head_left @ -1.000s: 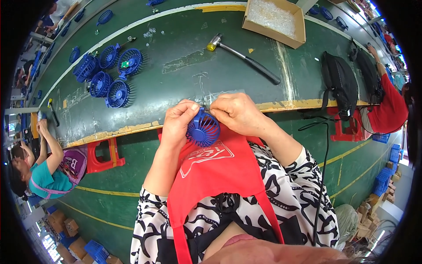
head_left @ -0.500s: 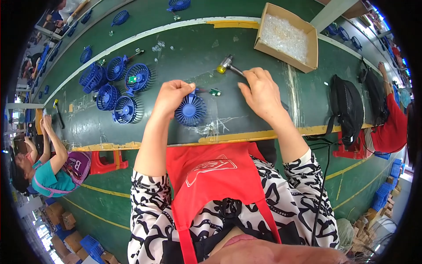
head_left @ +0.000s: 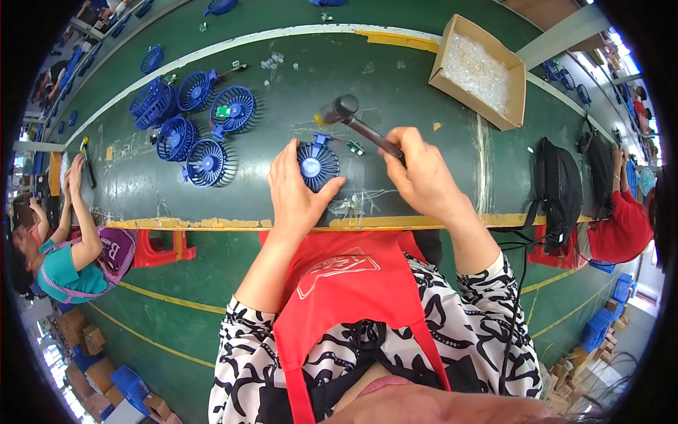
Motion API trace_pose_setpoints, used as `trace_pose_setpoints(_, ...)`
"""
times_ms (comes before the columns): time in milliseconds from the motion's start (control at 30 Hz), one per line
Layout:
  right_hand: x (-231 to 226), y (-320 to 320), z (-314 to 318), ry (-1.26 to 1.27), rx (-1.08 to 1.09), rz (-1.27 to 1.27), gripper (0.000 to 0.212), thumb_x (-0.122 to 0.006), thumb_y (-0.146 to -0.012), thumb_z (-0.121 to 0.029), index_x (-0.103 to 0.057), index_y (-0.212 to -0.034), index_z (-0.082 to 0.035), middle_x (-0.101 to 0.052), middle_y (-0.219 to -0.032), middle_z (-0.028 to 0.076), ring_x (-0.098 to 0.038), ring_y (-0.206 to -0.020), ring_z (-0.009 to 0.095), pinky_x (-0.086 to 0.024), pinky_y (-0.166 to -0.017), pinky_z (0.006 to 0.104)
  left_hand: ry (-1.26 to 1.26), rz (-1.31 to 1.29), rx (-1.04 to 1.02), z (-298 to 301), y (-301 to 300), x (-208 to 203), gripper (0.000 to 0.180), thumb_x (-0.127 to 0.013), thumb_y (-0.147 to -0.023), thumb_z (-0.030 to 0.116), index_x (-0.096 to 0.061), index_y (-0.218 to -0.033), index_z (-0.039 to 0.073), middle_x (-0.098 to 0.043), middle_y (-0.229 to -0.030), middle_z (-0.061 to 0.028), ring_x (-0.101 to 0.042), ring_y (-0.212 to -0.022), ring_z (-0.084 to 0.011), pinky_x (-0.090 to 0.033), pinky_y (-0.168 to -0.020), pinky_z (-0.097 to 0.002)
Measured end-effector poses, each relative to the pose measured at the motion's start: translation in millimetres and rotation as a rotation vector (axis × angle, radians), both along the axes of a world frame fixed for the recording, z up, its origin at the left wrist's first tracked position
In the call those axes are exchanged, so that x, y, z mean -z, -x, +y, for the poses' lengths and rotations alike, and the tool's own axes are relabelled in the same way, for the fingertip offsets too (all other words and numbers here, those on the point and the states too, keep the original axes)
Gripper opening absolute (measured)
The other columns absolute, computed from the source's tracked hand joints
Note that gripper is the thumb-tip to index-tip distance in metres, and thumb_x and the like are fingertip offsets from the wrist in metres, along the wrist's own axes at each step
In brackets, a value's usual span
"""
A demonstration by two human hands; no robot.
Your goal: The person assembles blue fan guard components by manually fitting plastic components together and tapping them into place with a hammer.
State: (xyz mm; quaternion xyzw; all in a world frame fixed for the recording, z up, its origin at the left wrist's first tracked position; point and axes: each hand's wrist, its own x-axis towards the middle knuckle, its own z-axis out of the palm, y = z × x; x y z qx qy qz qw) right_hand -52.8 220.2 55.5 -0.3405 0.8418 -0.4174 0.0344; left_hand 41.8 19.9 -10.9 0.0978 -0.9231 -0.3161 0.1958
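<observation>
A small blue fan housing [head_left: 318, 167] lies flat on the green bench, its short neck pointing away from me. My left hand [head_left: 295, 189] steadies it, fingers along its left side and thumb at its lower right. A small green circuit board [head_left: 355, 148] on thin wires trails from the neck to the right. Gripped by its dark handle, a mallet [head_left: 345, 107] is raised in my right hand [head_left: 425, 172]. Its head, dark with a yellow face, hangs above the bench just beyond the fan.
Several blue fan housings [head_left: 205, 162] cluster on the left. A cardboard box [head_left: 518, 92] of clear small pieces stands far right, near a black bag [head_left: 556, 185]. Co-workers sit at both sides, one in a teal shirt [head_left: 67, 272], one in red [head_left: 623, 230]. Another hammer [head_left: 87, 161] lies far left.
My right hand has lifted the mallet off the bench and turned its head toward the fan. My left hand has shifted from pinching the fan's neck to clasping its sides.
</observation>
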Motion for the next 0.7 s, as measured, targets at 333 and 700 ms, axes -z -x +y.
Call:
trace_pose_setpoints(333,9,-13,-18,0.033,0.017,0.266,0.034,-0.063,-0.084,-0.003,-0.054,-0.117,-0.001,-0.06,-0.076,0.016,-0.061,-0.064,0.036,-0.049,-0.055,0.044,0.007,0.034,-0.029,4,1,3,0.101,-0.087,-0.063,0.028,-0.029,-0.139,-0.006,-0.051,-0.128,-0.019,-0.047,-0.119,-0.0357,-0.034,-0.103,-0.0452)
trace_pose_setpoints(700,45,-22,-9,-0.262,-0.017,0.345,0.033,-0.058,-0.088,-0.01,-0.054,-0.119,-0.004,-0.063,-0.077,0.016,-0.064,-0.062,0.034,-0.051,-0.053,0.0441,0.029,0.053,-0.017,5,0,6,0.1,-0.087,-0.063,0.027,-0.03,-0.139,-0.006,-0.051,-0.126,-0.0183,-0.047,-0.117,-0.0348,-0.034,-0.102,-0.045)
